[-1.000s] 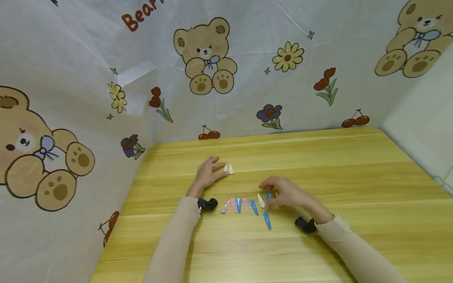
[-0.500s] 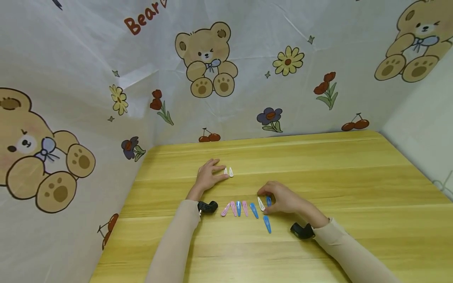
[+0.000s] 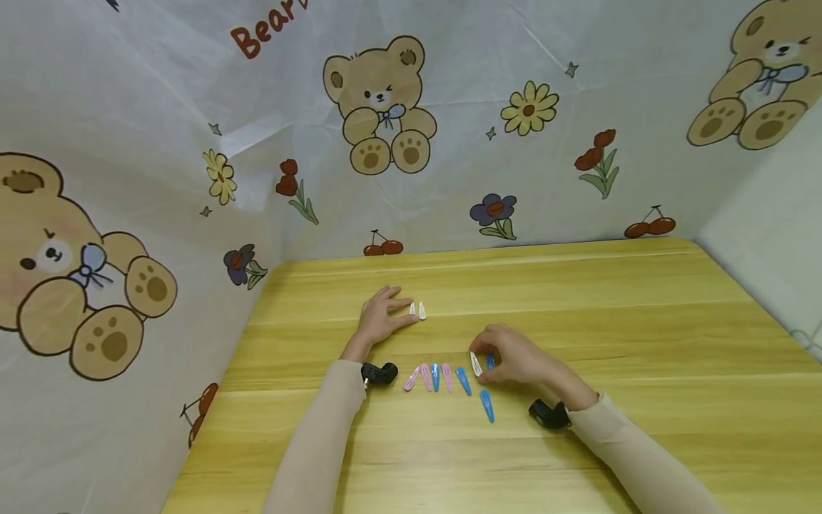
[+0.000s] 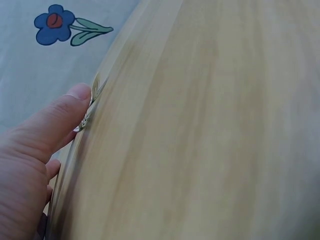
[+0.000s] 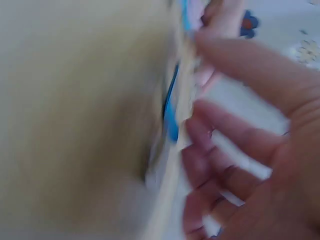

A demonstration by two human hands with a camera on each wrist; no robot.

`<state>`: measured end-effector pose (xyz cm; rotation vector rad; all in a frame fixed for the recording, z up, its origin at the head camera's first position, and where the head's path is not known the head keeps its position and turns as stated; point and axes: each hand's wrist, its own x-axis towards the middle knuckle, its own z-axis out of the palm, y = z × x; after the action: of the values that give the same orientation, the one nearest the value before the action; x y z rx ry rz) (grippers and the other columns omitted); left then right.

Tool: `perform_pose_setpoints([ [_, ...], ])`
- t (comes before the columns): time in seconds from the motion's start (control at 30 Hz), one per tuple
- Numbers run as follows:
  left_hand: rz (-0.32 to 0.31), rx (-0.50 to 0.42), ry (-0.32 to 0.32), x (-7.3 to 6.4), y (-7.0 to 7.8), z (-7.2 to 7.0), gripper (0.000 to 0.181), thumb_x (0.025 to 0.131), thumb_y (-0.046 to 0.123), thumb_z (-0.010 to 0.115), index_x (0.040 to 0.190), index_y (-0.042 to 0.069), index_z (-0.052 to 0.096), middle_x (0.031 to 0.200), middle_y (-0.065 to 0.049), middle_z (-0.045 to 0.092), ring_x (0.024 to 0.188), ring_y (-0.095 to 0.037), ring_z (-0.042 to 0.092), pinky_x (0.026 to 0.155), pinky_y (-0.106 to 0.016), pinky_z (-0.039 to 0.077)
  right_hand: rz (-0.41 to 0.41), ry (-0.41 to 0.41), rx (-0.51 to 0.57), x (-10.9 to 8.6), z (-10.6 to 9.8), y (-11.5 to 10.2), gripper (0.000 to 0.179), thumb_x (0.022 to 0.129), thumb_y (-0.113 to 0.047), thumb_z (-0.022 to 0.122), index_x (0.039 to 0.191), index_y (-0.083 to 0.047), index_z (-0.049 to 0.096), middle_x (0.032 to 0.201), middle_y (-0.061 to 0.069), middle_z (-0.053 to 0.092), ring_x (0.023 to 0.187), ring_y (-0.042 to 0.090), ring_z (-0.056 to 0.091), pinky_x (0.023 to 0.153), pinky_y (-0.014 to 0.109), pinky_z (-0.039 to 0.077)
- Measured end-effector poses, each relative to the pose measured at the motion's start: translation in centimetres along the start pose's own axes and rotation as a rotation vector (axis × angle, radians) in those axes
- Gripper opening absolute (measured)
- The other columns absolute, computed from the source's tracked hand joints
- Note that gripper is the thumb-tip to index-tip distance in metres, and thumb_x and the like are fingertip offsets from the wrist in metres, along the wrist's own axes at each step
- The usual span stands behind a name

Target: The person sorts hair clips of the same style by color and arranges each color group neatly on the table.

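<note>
At the back of the clips, my left hand pinches a small white hair clip between thumb and index fingertip. A second white clip lies just to its right. In the left wrist view the thumb meets the clip, seen nearly edge-on. My right hand has thumb and index finger at the two ends of another white hair clip, gripping it. Partly hidden under that hand is a blue clip. The right wrist view is blurred, showing a blue clip beside the fingers.
Left of the right hand runs a row of clips: a pink clip, more pink ones, a blue clip and another blue clip. One blue clip lies nearer me. A bear-print cloth borders the wooden table.
My right hand has come down from hovering over the blue clip, moved left and closed its thumb and index finger on the white clip. The left hand stays in place.
</note>
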<state>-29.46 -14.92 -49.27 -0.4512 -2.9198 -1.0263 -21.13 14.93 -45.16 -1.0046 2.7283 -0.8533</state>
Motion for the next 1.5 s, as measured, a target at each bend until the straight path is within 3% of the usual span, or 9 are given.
perform_pose_setpoints([
  [0.13,-0.009,-0.001,-0.006,0.0,0.1,-0.1,0.052,0.085,0.042,0.074,0.129,0.016,0.066,0.154,-0.008,0.040,0.149,-0.029,0.023,0.119,-0.054,0.015,-0.022,0.024,0.024,1.7,-1.6,-0.8,0.043,0.075,-0.018,0.085,0.112,-0.002,0.068,0.102,0.009,0.066,0.095,0.026,0.058,0.084,0.044,0.048],
  [0.27,-0.011,-0.002,-0.003,0.0,0.2,-0.2,0.051,0.085,0.041,0.074,0.129,0.016,0.066,0.154,-0.009,0.040,0.149,-0.029,0.023,0.119,-0.054,0.014,-0.011,0.049,0.085,4.5,-3.0,-1.2,0.043,0.077,-0.012,0.082,0.114,0.002,0.065,0.101,0.013,0.067,0.096,0.032,0.060,0.087,0.050,0.049],
  [0.43,-0.003,-0.016,0.005,-0.1,0.3,-0.2,0.050,0.084,0.041,0.075,0.127,0.015,0.067,0.154,-0.009,0.041,0.149,-0.030,0.024,0.119,-0.054,0.013,0.080,0.030,0.155,8.4,-3.3,-0.8,0.042,0.080,-0.010,0.079,0.116,0.002,0.063,0.099,0.012,0.067,0.096,0.027,0.061,0.089,0.043,0.050],
  [0.7,0.007,-0.007,0.010,0.1,0.2,0.0,0.051,0.084,0.043,0.075,0.126,0.016,0.068,0.153,-0.010,0.042,0.148,-0.031,0.025,0.119,-0.055,0.015,0.195,-0.047,0.211,12.5,-1.6,0.9,0.041,0.077,-0.007,0.080,0.113,0.004,0.062,0.094,0.015,0.067,0.082,0.018,0.060,0.075,0.029,0.049],
  [1.0,0.002,-0.008,0.009,0.1,-0.1,0.0,0.051,0.084,0.043,0.075,0.127,0.016,0.068,0.153,-0.009,0.042,0.148,-0.031,0.025,0.119,-0.056,0.014,0.229,-0.110,0.193,14.0,0.0,1.5,0.040,0.077,-0.009,0.081,0.112,0.001,0.063,0.092,0.013,0.066,0.076,0.015,0.056,0.070,0.025,0.045],
  [1.33,-0.002,0.015,0.011,0.3,-0.1,0.2,0.050,0.084,0.042,0.075,0.127,0.017,0.068,0.153,-0.008,0.043,0.148,-0.030,0.025,0.119,-0.054,0.016,0.251,-0.116,0.144,14.0,0.4,1.2,0.040,0.078,-0.011,0.081,0.112,-0.001,0.063,0.085,0.005,0.059,0.073,0.014,0.052,0.068,0.025,0.042],
  [1.5,0.001,0.007,0.014,0.2,0.0,0.1,0.051,0.084,0.042,0.075,0.127,0.017,0.068,0.153,-0.008,0.043,0.148,-0.030,0.025,0.119,-0.054,0.015,0.265,-0.125,0.133,13.8,0.1,1.1,0.049,0.078,-0.013,0.082,0.120,0.000,0.060,0.087,0.005,0.060,0.074,0.014,0.053,0.070,0.026,0.043],
])
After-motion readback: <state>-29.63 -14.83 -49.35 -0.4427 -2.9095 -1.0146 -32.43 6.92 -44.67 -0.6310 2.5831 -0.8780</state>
